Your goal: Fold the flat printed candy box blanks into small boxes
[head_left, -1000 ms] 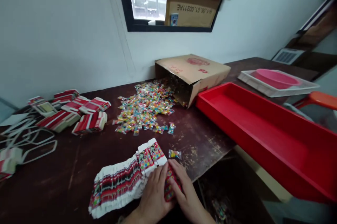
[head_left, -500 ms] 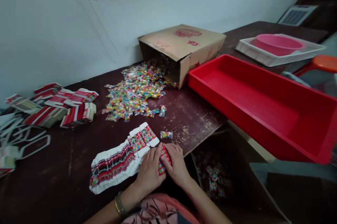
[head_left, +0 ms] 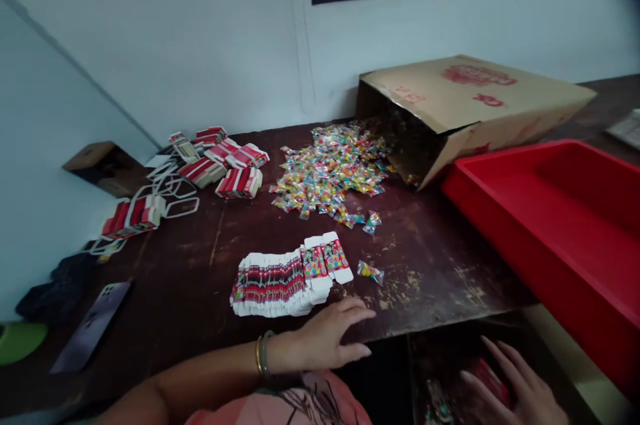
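Right hand point(head_left: 531, 393) holds a red box point(head_left: 494, 380) between thumb and fingers.

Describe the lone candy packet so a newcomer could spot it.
Find the red tray, then the fanned cartons left of it on the dark table. Just right of the cartons lies a clear candy packet, showing yellow, separate from the heap behind.

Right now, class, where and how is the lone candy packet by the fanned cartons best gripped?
Probably by the filled middle of the lone candy packet, pinched across its long sides from above and the near side, where the left hand is. It lies lengthwise across the view, apart from the candy pile, with clear wrapper ends.
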Tool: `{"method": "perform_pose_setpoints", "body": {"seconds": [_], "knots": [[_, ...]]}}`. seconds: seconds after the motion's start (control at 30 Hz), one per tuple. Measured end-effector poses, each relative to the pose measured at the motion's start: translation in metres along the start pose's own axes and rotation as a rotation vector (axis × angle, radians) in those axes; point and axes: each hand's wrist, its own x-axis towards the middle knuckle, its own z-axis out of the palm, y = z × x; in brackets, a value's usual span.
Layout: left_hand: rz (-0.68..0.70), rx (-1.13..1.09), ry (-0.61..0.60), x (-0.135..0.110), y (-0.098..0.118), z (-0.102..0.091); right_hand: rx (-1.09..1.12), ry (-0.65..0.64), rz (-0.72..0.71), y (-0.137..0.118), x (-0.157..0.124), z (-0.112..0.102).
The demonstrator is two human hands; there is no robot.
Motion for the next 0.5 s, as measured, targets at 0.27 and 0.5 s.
{"method": "perform_pose_setpoints", "body": {"seconds": [0.27,0.5], "knots": [[-0.165,0.095,0.274,-0.04,-0.026,-0.023,0.026,-0.127,-0.508,-0.16,0.046,0.106],[-0.245,0.059,0.378,-0.074,-0.028,-0.04,-0.414,-0.276,-0.848,-0.225,0.097,0.152]]}}
